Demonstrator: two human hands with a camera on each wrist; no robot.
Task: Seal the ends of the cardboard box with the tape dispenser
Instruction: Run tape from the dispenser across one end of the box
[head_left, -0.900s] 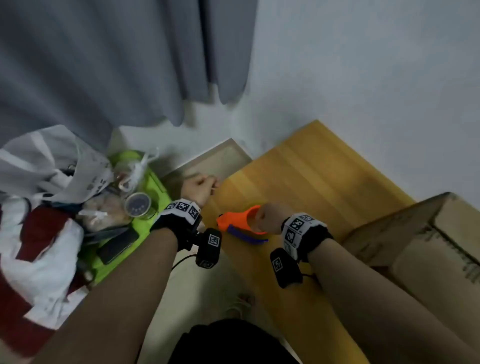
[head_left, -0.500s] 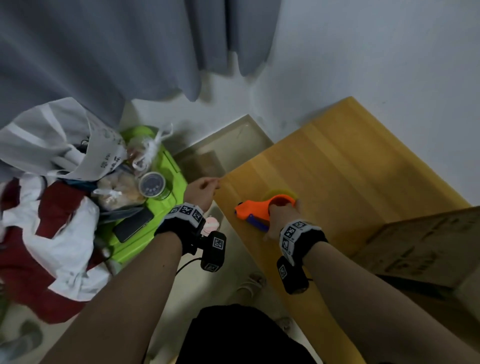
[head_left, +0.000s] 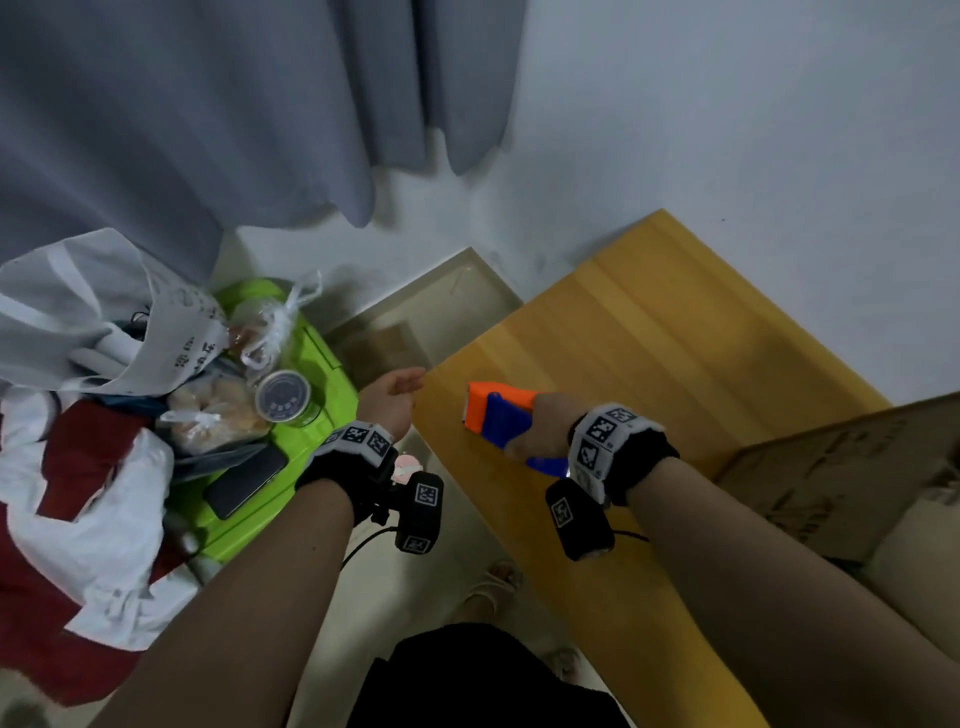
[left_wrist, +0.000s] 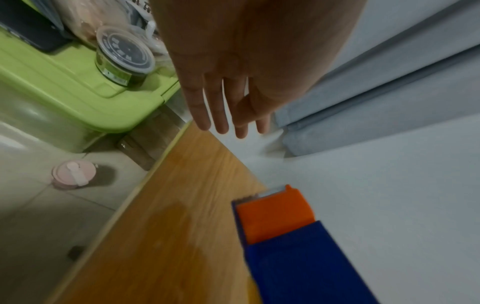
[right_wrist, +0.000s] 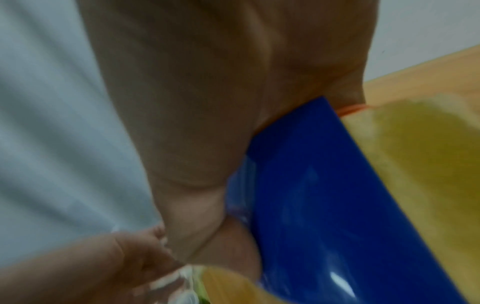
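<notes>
1. The right hand (head_left: 543, 423) grips the tape dispenser (head_left: 498, 415), its fingers curled round the blue handle; the right wrist view shows the palm (right_wrist: 207, 102) pressed against that blue part (right_wrist: 324, 195).
2. The dispenser is orange at the front and blue behind. Its orange nose points toward the left edge of the table (head_left: 649, 338), and whether it touches the wood or sits just above it cannot be told.
3. In the left wrist view the dispenser (left_wrist: 280, 226) shows a toothed blade at its orange tip.
4. The left hand (head_left: 392, 397) holds nothing. Its fingers (left_wrist: 218, 107) are straight and close together, reaching out over the table's near corner, and it is apart from the dispenser.
5. The box (head_left: 841, 483) sits on the table at the right edge of the head view, beyond the right forearm and well apart from the dispenser. Only part of it is in frame.
6. Left of the table stands a green bin (head_left: 311, 364), with a round lidded tub (head_left: 283, 397), a dark phone (head_left: 247, 480) and bagged food on its lid.
7. A white bag (head_left: 78, 306) and red cloth (head_left: 67, 457) lie further left.
8. A pink cup (left_wrist: 74, 173) stands on the floor between the bin and the table.
9. A grey curtain (head_left: 208, 130) hangs behind.
</notes>
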